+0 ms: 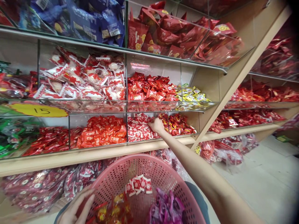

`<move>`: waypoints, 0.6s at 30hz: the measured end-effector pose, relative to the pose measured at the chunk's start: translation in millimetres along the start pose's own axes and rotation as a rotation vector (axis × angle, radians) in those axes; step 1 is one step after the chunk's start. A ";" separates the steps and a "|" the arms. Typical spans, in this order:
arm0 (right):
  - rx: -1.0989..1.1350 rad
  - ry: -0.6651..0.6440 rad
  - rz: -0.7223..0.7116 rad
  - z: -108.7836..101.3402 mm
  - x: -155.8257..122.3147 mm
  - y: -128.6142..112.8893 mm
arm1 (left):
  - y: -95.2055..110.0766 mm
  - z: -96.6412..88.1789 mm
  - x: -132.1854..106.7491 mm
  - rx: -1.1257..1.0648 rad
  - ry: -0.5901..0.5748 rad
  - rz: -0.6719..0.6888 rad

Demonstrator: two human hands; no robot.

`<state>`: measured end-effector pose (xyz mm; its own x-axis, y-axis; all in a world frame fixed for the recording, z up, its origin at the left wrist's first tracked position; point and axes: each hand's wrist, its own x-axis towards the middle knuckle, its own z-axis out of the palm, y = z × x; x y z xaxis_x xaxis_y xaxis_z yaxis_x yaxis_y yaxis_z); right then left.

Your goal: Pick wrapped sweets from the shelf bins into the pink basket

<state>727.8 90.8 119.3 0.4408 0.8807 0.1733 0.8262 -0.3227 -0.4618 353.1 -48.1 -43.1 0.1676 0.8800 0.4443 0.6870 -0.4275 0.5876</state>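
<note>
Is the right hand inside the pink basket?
No, the right hand is at the small red-and-white candies on the shelf.

I have my right arm (198,169) reaching long and diagonally forward from the lower right, wrist nearly straight, right hand (157,125) small and far out with fingers bent. My left hand (76,207) sits low and near, fingers angled forward; I can't fairly tell whether either grips.

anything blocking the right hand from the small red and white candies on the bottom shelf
Nothing visible does: the right hand is right at the red and white candies, between the glass shelf edge above and the wooden ledge below.
</note>
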 end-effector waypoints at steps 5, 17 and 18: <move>0.038 0.063 -0.057 -12.9 -1.8 6.2 | 0.8 -1.4 1.7 0.007 -0.002 0.012; 0.328 0.072 -0.622 -52.5 -50.4 51.0 | -0.7 0.9 4.4 0.041 0.001 0.049; 0.375 0.010 -0.652 -54.0 -54.5 52.1 | 0.0 0.8 4.5 0.042 -0.003 0.045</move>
<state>765.8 7.2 132.7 -0.0923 0.8493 0.5198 0.7467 0.4044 -0.5281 354.4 -44.0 -41.5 0.2015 0.8606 0.4677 0.7079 -0.4579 0.5378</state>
